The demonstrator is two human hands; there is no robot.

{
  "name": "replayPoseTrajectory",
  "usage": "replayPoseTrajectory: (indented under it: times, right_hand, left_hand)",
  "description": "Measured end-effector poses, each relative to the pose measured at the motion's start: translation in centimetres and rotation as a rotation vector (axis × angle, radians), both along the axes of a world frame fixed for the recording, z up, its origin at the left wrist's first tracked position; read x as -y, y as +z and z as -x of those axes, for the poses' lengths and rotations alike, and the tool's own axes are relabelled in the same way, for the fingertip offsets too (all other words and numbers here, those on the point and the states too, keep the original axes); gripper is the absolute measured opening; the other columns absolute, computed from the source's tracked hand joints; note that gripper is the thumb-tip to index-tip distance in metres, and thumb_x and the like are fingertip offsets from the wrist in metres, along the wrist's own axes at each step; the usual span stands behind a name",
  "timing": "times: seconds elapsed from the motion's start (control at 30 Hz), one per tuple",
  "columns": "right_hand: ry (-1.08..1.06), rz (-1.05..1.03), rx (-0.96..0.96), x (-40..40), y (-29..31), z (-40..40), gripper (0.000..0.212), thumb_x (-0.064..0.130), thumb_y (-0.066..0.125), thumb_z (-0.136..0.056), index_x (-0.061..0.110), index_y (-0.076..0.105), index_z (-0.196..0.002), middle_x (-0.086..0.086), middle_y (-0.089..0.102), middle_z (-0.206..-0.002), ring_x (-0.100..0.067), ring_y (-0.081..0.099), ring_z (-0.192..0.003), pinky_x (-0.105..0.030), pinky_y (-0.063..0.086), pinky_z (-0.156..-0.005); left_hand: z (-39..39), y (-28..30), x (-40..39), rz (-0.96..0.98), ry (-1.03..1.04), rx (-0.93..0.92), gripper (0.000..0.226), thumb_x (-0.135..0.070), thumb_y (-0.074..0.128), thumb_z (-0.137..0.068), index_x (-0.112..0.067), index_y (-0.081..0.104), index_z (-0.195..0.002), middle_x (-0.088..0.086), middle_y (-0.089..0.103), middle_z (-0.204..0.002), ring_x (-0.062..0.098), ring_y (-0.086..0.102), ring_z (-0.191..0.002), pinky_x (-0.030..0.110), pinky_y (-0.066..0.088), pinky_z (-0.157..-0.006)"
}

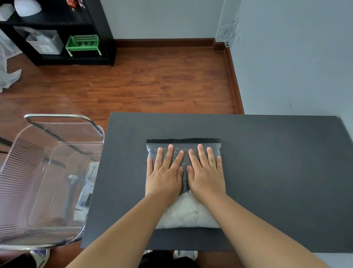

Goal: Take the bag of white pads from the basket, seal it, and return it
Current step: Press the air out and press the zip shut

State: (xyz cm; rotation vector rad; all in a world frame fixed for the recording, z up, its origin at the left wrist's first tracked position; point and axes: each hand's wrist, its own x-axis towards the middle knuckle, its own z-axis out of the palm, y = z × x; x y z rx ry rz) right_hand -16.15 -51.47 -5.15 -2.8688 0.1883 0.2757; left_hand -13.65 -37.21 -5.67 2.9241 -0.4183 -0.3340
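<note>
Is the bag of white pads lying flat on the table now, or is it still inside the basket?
Out of the basket: the bag lies flat on the table, both hands pressing it.

Room: pale blue-grey walls (304, 59); reddish-brown wood plank floor (154, 79) with dark brown skirting board (164, 41); tall black open shelving unit (53, 18), far left; matte dark grey rectangular table (284, 174); even daylight.
</note>
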Motion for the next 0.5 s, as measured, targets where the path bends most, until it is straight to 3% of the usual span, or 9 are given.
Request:
replayPoseTrajectory:
  times: [0.5]
  right_hand:
    - [-0.007,0.039,-0.005,-0.17,-0.13,-0.14,0.056,0.045,0.014,-0.100,0.032,0.007,-0.154,0.004,-0.005,-0.164,-0.020,-0.012,-0.149,-0.039,-0.014,-0.116]
  left_hand:
    - [-0.02,0.36,0.21,-0.003,-0.001,0.005,0.055,-0.043,0.002,-0.099,-0.039,-0.001,-0.153,-0.007,-0.009,-0.164,0.023,-0.016,-0.149,0.047,-0.012,-0.118]
